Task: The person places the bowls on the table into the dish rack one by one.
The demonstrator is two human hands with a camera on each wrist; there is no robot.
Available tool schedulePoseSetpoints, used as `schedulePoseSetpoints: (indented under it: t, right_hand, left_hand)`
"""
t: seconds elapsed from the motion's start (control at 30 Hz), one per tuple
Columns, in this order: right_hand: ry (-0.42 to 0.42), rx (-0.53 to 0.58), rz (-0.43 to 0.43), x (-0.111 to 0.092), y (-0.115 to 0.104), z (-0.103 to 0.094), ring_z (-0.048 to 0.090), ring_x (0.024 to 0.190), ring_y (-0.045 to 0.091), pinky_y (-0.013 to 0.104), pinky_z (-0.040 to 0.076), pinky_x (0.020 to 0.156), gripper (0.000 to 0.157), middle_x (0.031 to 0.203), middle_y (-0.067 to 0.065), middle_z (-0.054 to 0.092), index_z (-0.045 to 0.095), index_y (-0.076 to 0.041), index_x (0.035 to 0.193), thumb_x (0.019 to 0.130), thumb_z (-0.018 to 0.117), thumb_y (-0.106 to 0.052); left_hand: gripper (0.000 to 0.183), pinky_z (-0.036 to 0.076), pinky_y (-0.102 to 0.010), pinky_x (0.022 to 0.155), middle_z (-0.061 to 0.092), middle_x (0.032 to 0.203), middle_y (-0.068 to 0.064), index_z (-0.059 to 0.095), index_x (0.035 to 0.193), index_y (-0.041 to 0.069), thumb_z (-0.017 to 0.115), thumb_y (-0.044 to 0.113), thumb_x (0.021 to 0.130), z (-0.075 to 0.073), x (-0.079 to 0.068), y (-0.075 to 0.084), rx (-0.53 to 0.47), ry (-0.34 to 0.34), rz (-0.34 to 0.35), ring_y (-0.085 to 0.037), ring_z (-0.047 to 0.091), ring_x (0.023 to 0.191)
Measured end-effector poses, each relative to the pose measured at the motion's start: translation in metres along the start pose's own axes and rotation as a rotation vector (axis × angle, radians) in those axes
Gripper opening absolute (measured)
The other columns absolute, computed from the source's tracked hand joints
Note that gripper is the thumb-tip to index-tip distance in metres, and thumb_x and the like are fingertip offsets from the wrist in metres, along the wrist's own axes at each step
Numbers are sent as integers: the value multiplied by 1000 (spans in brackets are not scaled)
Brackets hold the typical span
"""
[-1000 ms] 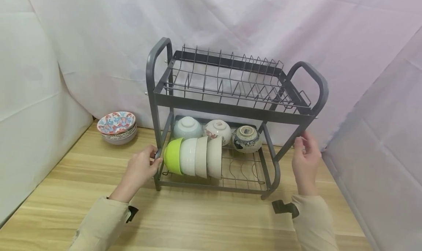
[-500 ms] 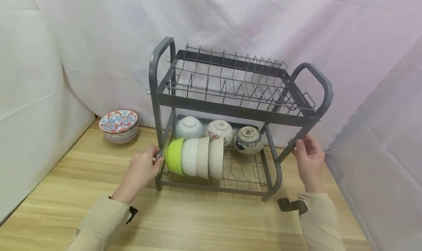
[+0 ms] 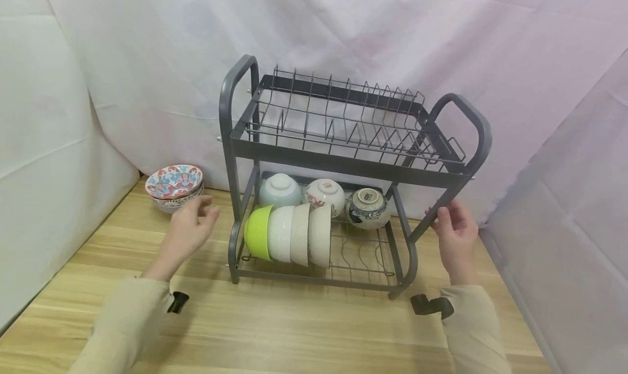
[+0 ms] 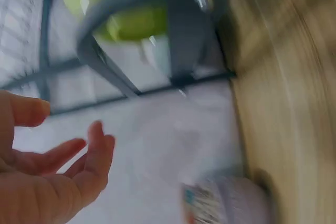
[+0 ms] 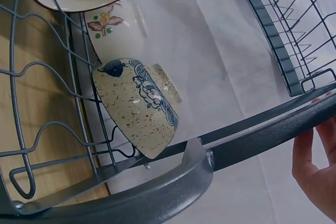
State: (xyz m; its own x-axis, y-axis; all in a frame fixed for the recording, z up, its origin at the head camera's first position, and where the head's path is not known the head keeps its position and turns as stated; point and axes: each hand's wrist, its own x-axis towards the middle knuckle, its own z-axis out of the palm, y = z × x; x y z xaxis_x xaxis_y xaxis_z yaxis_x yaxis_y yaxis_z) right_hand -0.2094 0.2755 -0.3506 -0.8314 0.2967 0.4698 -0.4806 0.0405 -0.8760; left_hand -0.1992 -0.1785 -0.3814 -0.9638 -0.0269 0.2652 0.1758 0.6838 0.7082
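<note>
A dark grey two-tier dish rack (image 3: 324, 158) stands on the table. My left hand (image 3: 188, 227) is in the air left of it, apart from the rack, with fingers loosely bent and nothing in them. My right hand (image 3: 458, 237) holds the rack's right post, thumb in front and fingertips behind. On the lower tier, a lime green bowl (image 3: 257, 233), a white bowl (image 3: 279, 235) and two cream bowls (image 3: 320, 236) stand on edge in a row. Behind them a pale blue bowl (image 3: 279, 191), a flowered bowl (image 3: 324, 194) and a speckled blue-patterned bowl (image 5: 139, 108) lie bottom up.
A stack of patterned bowls (image 3: 174, 182) sits at the back left of the wooden table (image 3: 294, 330), partly behind my left hand. White cloth (image 3: 162, 63) hangs behind and at both sides. The rack's upper tier has upright wire dividers (image 3: 338, 101).
My left hand has let go of the rack's left post and moved left, towards the stacked bowls. The right hand has come up against the right post, fingertips behind it. The rack stays in place.
</note>
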Motion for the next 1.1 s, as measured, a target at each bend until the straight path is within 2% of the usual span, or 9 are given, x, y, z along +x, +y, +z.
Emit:
schedulePoseSetpoints:
  t: [0.17,0.3,0.4,0.47,0.6,0.7,0.83,0.97,1.1]
  right_hand:
    - [3,9,8,-1,0,0,63,78,13,22,52,72,15,82,5,60,62,-4,98,89,51,0]
    - [4,34,24,-1,-1,1,63,79,15,22,52,72,15,82,6,60,62,-5,97,89,51,1]
    - [13,22,31,-2,-1,1,64,79,15,21,52,73,14,82,6,61,61,-2,98,89,51,1]
    - [17,-5,37,-2,-1,1,63,79,15,21,52,73,13,82,5,61,61,-4,97,90,51,-1]
    - [11,-2,40,-3,1,1,63,80,14,21,51,74,14,83,4,61,62,-8,96,90,51,-3]
    - [5,31,36,-2,2,1,63,80,14,21,52,74,16,83,4,62,63,-10,96,89,51,-1]
    - [3,51,17,-2,4,0,63,78,13,22,52,73,15,82,5,62,63,-7,94,89,51,0]
    - [-7,76,0,-1,5,0,63,78,14,22,52,73,14,81,5,63,63,-2,95,89,50,1]
    - [-12,83,-7,-1,5,0,64,78,14,22,52,73,14,81,5,63,62,-1,95,89,50,2]
  left_hand:
    - [53,37,-57,88,43,117,-39,36,124,-18,44,23,92,-11,28,-37,13,119,-118,-50,45,104]
    - [63,26,-60,97,30,124,-43,24,128,-22,42,25,90,-22,47,-62,42,166,-270,-54,29,115]
    - [67,25,-60,98,19,129,-40,17,132,-18,39,29,91,-30,56,-76,11,173,-395,-52,22,119]
    - [69,25,-60,98,13,132,-39,14,133,-17,37,32,91,-35,58,-85,-5,170,-467,-52,19,120]
    - [74,23,-59,99,13,132,-44,15,128,-24,34,37,90,-39,59,-103,29,139,-566,-55,20,120]
    - [75,22,-58,99,20,129,-46,23,123,-28,30,38,90,-38,60,-113,86,107,-590,-56,21,120]
    - [69,24,-58,96,33,124,-43,35,118,-26,23,38,92,-34,64,-120,136,76,-584,-54,27,119]
    - [64,26,-58,96,37,120,-41,36,116,-24,21,33,93,-28,67,-124,155,103,-570,-52,31,116]
    - [57,22,-55,100,32,123,-42,29,123,-23,23,25,92,-25,68,-125,107,157,-554,-53,28,118]
